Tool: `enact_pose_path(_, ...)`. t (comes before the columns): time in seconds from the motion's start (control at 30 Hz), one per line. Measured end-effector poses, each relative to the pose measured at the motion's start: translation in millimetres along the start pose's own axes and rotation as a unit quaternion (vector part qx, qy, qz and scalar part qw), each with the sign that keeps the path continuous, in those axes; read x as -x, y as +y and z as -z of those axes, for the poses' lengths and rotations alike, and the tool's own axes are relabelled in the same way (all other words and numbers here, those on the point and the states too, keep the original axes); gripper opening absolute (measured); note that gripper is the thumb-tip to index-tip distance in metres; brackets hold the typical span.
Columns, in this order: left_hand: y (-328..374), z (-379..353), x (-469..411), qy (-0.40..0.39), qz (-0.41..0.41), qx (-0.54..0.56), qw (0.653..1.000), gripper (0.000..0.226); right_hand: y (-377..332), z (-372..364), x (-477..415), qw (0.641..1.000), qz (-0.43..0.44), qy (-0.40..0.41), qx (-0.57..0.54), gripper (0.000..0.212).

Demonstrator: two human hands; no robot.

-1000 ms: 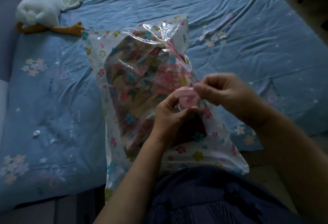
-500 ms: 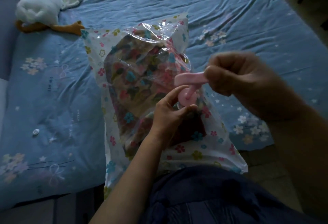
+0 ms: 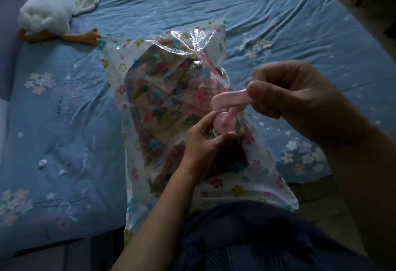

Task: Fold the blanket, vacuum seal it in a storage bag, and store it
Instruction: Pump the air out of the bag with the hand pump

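A clear storage bag [image 3: 214, 41] printed with small flowers lies on the bed, its near end at my lap. Inside it is a folded floral blanket [image 3: 162, 107]. A pink hand pump [image 3: 224, 123] stands on the bag over the blanket. My left hand [image 3: 203, 140] grips the pump's round body between thumb and fingers. My right hand [image 3: 287, 92] is above it, fingers curled round the pink pump handle [image 3: 229, 99], which is drawn up on its rod.
The bed has a wrinkled blue sheet [image 3: 278, 24] with flower prints. A white plush duck [image 3: 49, 13] with orange feet lies at the far left. A small white cap [image 3: 42, 162] sits on the sheet at left. The floor shows at the lower right.
My right hand has pulled the pink handle up and away from the pump body, exposing the rod. My left hand has stayed on the pump body.
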State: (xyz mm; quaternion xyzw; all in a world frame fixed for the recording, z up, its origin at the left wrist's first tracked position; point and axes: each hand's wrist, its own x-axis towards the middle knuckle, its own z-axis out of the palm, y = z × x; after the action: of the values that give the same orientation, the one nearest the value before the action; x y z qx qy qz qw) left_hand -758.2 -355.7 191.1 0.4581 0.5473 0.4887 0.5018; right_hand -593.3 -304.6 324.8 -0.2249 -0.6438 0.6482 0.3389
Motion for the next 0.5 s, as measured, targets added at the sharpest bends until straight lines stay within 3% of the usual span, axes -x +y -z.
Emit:
enact_pose_path(0.23, 1, -2, 1, 0.001, -0.003, 0.007, 1.0, 0.049, 67, -1, 4, 0.964, -0.178, 0.096, 0.175, 0.036)
enact_pose_path(0.3, 1, -1, -1, 0.002, -0.01, -0.004, 1.0, 0.047, 50, -1, 3, 0.975, -0.131, 0.083, 0.16, 0.032)
enact_pose_path(0.43, -1, -1, -3, -0.001, -0.004, -0.011, 1.0, 0.052, 5, -2, 0, 0.999, -0.001, 0.025, -0.039, 0.03)
enact_pose_path(0.5, -3, -2, -5, 0.003, -0.003, -0.009, 1.0, 0.053, 11, -1, 0, 0.998, -0.003, 0.024, -0.066, 0.026)
